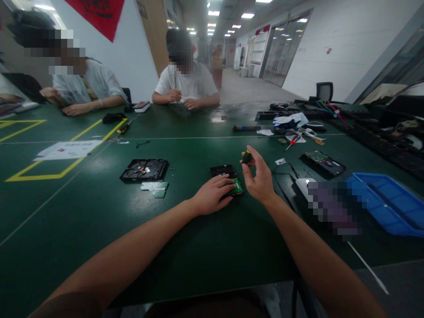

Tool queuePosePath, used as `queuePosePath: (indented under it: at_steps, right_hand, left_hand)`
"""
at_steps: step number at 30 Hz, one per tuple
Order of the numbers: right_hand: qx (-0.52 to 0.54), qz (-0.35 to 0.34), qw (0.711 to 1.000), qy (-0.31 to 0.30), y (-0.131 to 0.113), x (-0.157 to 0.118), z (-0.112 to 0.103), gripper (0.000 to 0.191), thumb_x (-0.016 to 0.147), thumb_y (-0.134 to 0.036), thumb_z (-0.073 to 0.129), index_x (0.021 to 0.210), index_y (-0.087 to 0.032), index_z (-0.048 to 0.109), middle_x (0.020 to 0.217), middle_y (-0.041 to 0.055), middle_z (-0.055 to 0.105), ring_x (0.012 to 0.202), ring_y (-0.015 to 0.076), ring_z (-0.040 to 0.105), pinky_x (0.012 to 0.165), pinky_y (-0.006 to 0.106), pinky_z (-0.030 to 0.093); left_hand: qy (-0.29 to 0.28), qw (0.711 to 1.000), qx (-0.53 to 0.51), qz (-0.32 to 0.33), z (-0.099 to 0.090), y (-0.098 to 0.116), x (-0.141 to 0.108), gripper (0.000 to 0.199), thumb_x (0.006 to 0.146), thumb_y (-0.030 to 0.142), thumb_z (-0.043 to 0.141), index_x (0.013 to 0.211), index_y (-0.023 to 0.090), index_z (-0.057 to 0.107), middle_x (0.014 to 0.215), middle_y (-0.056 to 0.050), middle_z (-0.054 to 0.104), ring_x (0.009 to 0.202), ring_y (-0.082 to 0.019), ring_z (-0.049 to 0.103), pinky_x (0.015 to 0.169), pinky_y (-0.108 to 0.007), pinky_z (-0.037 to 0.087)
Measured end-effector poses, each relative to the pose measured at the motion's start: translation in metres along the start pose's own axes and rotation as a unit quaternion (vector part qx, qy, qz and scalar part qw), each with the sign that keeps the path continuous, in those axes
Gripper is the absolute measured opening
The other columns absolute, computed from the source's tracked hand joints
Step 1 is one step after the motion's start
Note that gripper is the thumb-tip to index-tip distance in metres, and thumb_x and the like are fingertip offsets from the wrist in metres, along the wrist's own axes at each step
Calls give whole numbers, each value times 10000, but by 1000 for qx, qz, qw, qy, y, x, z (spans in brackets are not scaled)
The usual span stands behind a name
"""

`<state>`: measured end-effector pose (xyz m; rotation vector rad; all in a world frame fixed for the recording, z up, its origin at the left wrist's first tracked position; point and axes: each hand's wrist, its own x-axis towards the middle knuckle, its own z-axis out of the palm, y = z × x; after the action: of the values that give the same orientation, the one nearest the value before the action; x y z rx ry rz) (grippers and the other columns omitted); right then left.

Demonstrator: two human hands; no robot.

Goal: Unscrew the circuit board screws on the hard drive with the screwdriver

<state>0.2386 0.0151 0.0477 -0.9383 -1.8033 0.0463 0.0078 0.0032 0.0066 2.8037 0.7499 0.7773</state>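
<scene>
My left hand [213,194] lies flat with fingers stretched across a hard drive [222,169] on the table. The drive's black casing shows beyond the fingers, and part of its green circuit board [237,187] shows beside them. Just above and right of the drive, my right hand [259,179] pinches a screwdriver [246,157] by its yellow-and-black handle. I cannot make out the screwdriver's tip. To the left sits another hard drive [145,169], with a detached circuit board [155,189] in front of it and several tiny screws [172,169] to its side.
At right are a third hard drive [323,163], a blue tray [391,198], a blurred-out device [331,205] with a cable, and a red screwdriver [293,141]. A paper sheet [66,150] lies left within yellow tape. Two people [188,84] sit across the green table [82,234].
</scene>
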Motion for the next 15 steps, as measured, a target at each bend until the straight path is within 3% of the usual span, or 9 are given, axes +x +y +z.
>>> queuePosePath:
  at_steps: [5,11,15]
  right_hand:
    - [-24,-15,999,20,-3,2,-2,540,1054,-292,617,1577,-349,498,1372,95,685,1110,276,713,936,511,658]
    - [14,16,1000,1,-2,0,-1,545,1080,-275,542,1613,-334,439,1389,102,702,1214,285,719,982,501,647]
    - [-23,7,1000,18,0,1,-1,556,1060,-295,595,1598,-342,464,1442,101,675,1132,279,727,955,508,649]
  left_hand:
    - [-5,1000,4,-2,0,0,0,439,1046,356,625,1452,191,609,1493,-137,640,1535,-345,492,1290,-579,417]
    - [-5,1000,5,-4,0,0,0,438,1047,358,623,1452,193,610,1496,-134,637,1539,-341,486,1290,-572,417]
    - [-3,1000,3,-6,0,1,0,430,1049,355,622,1444,187,618,1493,-141,639,1538,-343,487,1286,-580,421]
